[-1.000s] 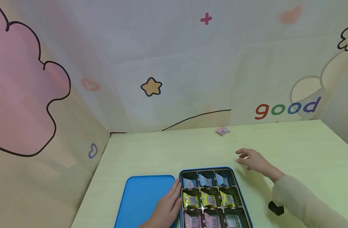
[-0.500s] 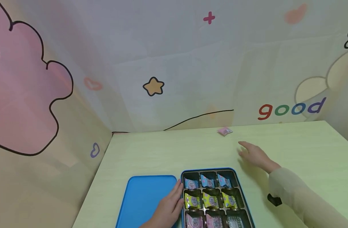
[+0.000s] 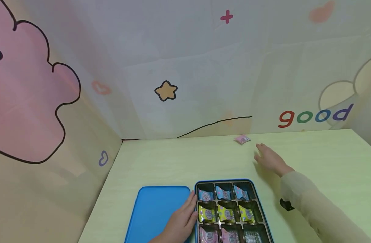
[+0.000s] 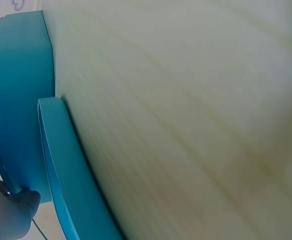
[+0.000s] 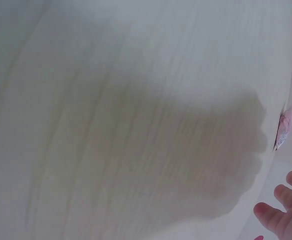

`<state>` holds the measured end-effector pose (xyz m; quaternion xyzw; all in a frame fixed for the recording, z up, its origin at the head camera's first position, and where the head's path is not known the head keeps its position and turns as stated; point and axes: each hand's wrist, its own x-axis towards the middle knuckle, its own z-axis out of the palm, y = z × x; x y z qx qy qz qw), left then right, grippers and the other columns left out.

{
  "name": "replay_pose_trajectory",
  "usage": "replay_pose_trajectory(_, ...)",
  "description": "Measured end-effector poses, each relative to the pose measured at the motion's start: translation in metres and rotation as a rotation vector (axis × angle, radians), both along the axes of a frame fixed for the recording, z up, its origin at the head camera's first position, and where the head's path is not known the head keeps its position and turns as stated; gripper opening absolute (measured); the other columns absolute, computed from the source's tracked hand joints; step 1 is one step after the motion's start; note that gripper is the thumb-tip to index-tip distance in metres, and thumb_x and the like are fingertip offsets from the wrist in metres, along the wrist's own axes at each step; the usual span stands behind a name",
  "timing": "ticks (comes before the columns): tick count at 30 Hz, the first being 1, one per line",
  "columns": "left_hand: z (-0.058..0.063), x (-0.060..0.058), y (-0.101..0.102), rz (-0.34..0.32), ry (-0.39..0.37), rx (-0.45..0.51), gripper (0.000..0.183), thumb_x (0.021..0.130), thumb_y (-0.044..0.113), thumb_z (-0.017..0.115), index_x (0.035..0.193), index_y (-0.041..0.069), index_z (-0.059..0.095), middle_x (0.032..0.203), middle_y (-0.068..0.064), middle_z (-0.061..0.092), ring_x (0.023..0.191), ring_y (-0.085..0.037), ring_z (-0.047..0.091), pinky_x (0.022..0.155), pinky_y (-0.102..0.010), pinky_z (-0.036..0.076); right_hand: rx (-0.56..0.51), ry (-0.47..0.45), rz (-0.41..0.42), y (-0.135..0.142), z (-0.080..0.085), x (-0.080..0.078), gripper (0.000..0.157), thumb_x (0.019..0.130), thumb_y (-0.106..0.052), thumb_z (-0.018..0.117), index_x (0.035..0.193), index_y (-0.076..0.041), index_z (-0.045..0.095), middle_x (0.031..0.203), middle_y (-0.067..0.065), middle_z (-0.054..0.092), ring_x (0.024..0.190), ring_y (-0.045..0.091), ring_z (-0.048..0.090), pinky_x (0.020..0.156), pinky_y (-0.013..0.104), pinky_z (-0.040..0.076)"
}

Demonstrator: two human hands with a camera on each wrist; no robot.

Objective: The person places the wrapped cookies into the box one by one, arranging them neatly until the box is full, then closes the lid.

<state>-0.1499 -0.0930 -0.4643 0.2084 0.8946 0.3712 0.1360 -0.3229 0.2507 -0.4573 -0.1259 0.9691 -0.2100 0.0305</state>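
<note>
My left hand (image 3: 181, 219) rests along the left wall of a blue box (image 3: 266, 221), its fingers against the side. Inside the box, a black divided tray holds small wrapped packets: blue ones (image 3: 223, 193) at the back, yellow ones (image 3: 226, 214) in the middle row, pink ones (image 3: 208, 235) in front. One front-right compartment (image 3: 253, 235) shows a patterned bottom and no packet. My right hand (image 3: 269, 159) reaches over the table with fingers extended, holding nothing. Just beyond its fingertips a single pink packet (image 3: 242, 139) lies near the back edge; the right wrist view shows this packet (image 5: 284, 129) too.
A blue lid (image 3: 161, 209) lies to the left of the box, partly under my left hand's forearm side. Behind the pale table (image 3: 161, 162) rises a printed wall cloth (image 3: 197, 67) with a star and the word "good".
My right hand has moved forward and closer to the pink packet at the back, its fingers straightening. My left hand stays at the box; the whole view has shifted slightly.
</note>
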Motion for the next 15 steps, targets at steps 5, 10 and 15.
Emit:
replay_pose_trajectory(5, 0.000, -0.002, 0.000, -0.003, 0.020, -0.010, 0.054, 0.097, 0.037, 0.025, 0.140, 0.006, 0.019, 0.149, -0.008, 0.011, 0.132, -0.029, 0.023, 0.103, -0.040, 0.031, -0.042, -0.006, -0.004, -0.001, -0.006, -0.010, 0.061, 0.091, -0.032, 0.042, 0.134, 0.009, 0.026, 0.136, 0.036, 0.020, 0.124, 0.051, 0.021, 0.101, 0.059, 0.019)
replay_pose_trajectory(10, 0.000, -0.003, 0.000, -0.009, 0.037, -0.028, 0.054, 0.096, 0.038, 0.026, 0.140, 0.006, 0.021, 0.149, -0.008, 0.012, 0.132, -0.028, 0.024, 0.102, -0.043, 0.031, -0.029, -0.032, -0.008, -0.005, -0.007, -0.012, 0.064, 0.091, -0.036, 0.041, 0.134, 0.009, 0.025, 0.137, 0.035, 0.019, 0.125, 0.050, 0.019, 0.101, 0.059, 0.018)
replay_pose_trajectory(15, 0.000, -0.002, 0.000, -0.016, 0.057, -0.040, 0.054, 0.097, 0.036, 0.025, 0.140, 0.004, 0.021, 0.148, -0.009, 0.013, 0.131, -0.029, 0.025, 0.102, -0.043, 0.031, 0.031, -0.052, -0.014, -0.014, -0.002, -0.012, 0.058, 0.091, -0.023, 0.041, 0.134, 0.011, 0.023, 0.137, 0.036, 0.017, 0.125, 0.050, 0.017, 0.102, 0.058, 0.018)
